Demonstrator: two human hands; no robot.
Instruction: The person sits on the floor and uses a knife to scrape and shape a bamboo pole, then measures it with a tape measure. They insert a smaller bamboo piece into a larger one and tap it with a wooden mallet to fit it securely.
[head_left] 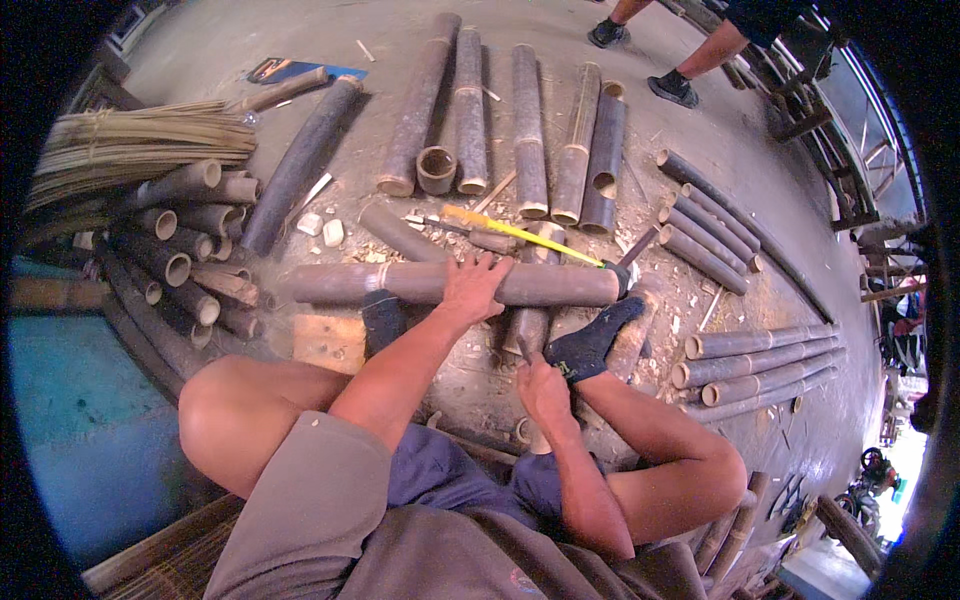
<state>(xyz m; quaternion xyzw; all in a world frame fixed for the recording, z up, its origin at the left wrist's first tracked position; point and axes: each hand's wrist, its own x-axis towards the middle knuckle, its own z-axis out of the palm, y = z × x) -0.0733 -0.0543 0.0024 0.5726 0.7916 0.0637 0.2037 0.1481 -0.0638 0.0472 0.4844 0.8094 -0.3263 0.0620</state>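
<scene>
A thick brown bamboo tube (560,285) lies crosswise in front of me, its cut end facing right. My left hand (473,287) is wrapped over the middle of it, fingers across the top and thumb on the near side. Below the tube, near my dark-socked right foot (590,340), my right hand (545,390) is closed in a fist. A narrow dark tool (524,347) sticks up from that fist; its kind is unclear. Another bamboo piece (530,325) passes under the tube. Just beyond lies a yellow strip-like tool (520,234).
Several bamboo tubes (525,130) lie at the back, with more stacks (765,365) to the right. Cut tubes (175,265) and a bundle of split strips (150,140) are piled left. A handsaw (300,70) lies far left. Another person's legs (712,50) stand at the back right.
</scene>
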